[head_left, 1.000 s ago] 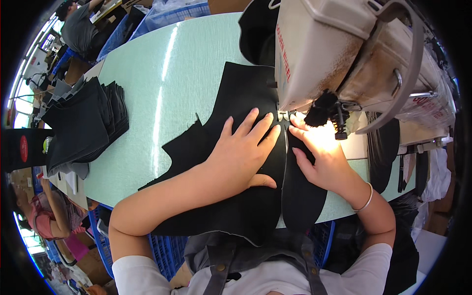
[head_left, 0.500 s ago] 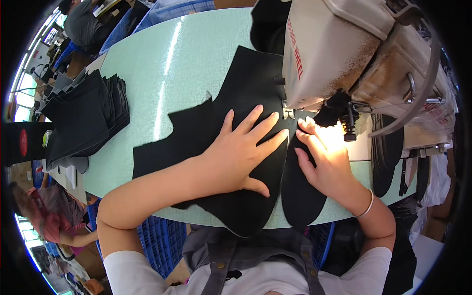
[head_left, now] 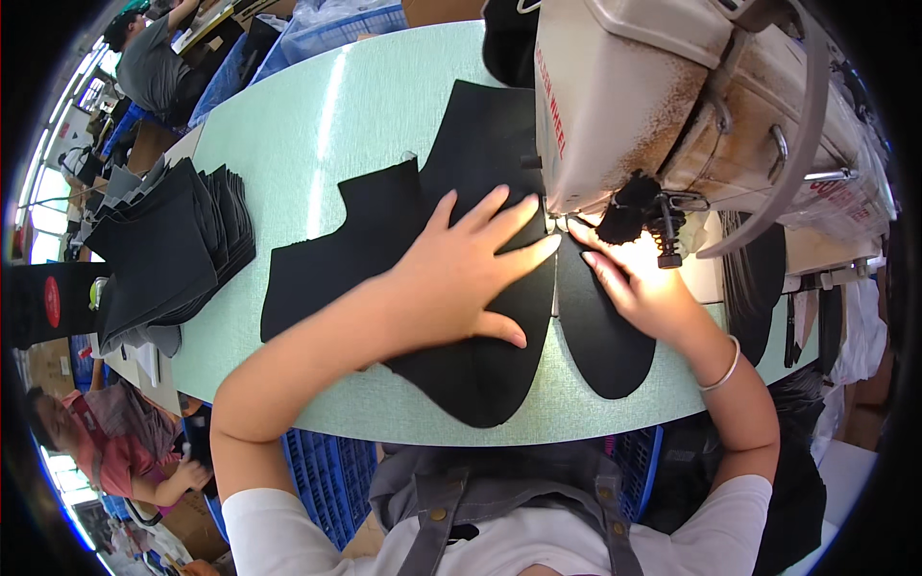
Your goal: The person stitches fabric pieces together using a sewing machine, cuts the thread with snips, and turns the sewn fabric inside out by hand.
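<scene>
Under the presser foot (head_left: 556, 224) of a sewing machine (head_left: 624, 106), two black sheet pieces, like leather or coated fabric, meet along their edges. My left hand (head_left: 471, 274) lies spread on the large, irregularly cut black piece (head_left: 471, 374), its fingertips close to the foot. The narrower, round-ended black piece (head_left: 605, 341) is on the right, its near end apart from the large one. On its far part rests my right hand (head_left: 653, 293), index finger and thumb stretched toward the foot. Bright lamp light and a black fuzzy machine part hide its other fingers.
A stack of black cut pieces (head_left: 173, 250) stands at the left of the pale green table (head_left: 279, 144). More dark pieces (head_left: 754, 288) hang at the right. Blue crates (head_left: 331, 480) are below the near edge. One person (head_left: 106, 432) sits lower left, another (head_left: 149, 67) far left.
Both black pieces have slid away from me under the presser foot, and their near ends have spread apart. My right fingers have drawn closer to the foot. My left hand stays spread on the large piece.
</scene>
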Demonstrator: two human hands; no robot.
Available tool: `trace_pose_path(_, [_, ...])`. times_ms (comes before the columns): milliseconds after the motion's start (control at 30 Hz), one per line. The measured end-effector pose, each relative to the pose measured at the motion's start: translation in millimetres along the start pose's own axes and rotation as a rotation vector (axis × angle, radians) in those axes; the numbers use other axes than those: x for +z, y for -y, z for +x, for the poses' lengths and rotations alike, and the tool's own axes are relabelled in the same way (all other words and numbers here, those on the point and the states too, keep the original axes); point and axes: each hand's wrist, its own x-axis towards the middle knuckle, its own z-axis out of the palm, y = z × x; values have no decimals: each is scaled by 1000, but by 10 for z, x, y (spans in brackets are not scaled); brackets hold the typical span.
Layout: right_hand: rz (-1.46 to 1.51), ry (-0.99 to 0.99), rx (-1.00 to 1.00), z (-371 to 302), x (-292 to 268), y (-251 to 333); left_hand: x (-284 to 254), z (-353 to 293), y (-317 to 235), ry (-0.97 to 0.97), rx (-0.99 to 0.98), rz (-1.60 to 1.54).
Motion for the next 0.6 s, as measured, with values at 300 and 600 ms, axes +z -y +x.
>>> trace_pose_path(300, [-195, 55, -74, -127, -88, 252, 33, -300, -194, 85, 2, -30])
trace_pose_path(600, [-85, 203, 99, -144, -100, 90, 57, -241, -101, 60, 22, -100])
